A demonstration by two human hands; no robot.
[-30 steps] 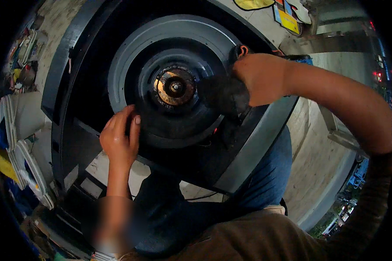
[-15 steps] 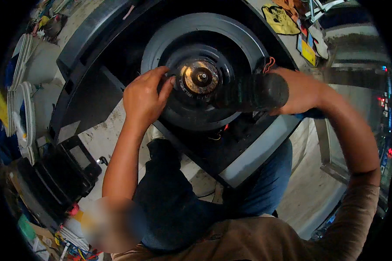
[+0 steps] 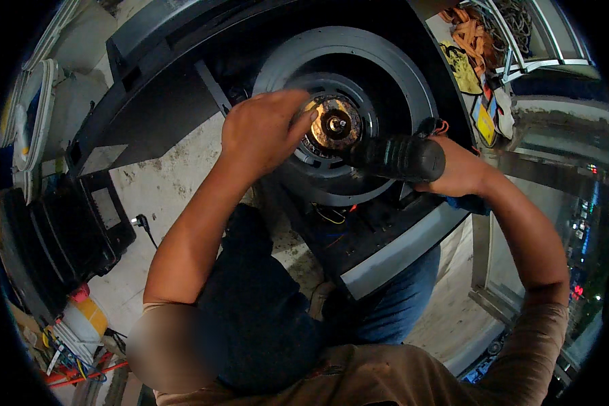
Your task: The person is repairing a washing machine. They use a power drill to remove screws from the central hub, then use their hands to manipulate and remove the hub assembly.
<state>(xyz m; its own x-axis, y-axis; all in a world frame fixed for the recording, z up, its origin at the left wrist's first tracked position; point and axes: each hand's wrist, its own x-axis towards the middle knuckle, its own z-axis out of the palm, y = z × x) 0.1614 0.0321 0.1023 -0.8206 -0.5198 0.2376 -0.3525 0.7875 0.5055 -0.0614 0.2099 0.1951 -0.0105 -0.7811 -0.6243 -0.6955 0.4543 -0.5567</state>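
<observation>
A copper-coloured round metal disc [image 3: 347,135] with a small threaded stud [image 3: 337,124] sits in the middle of a round dark grey housing [image 3: 413,74]. At the disc's left edge is my left hand [image 3: 264,128], its thumb and bent fingers drawn close together. The fingertips are partly blurred, and anything between them is hidden. My right hand [image 3: 457,169] grips a black ribbed cylindrical tool [image 3: 402,158] at the right. One end of the tool reaches the disc's lower right side; its handle is hidden by the hand. Near that hand are an orange loop [image 3: 442,127] and blue fabric [image 3: 472,204].
The housing lies in a large black casing [image 3: 159,128] with a grey strip [image 3: 402,247] along its near edge, by my legs. Left on the floor is a black case [image 3: 64,237] beside a plug [image 3: 140,221]. Yellow gloves [image 3: 460,68] and orange straps [image 3: 470,34] lie far right.
My left hand has moved right, onto the disc's edge. The right hand still grips the black tool, now slightly lower against the disc. The whole view has also shifted.
</observation>
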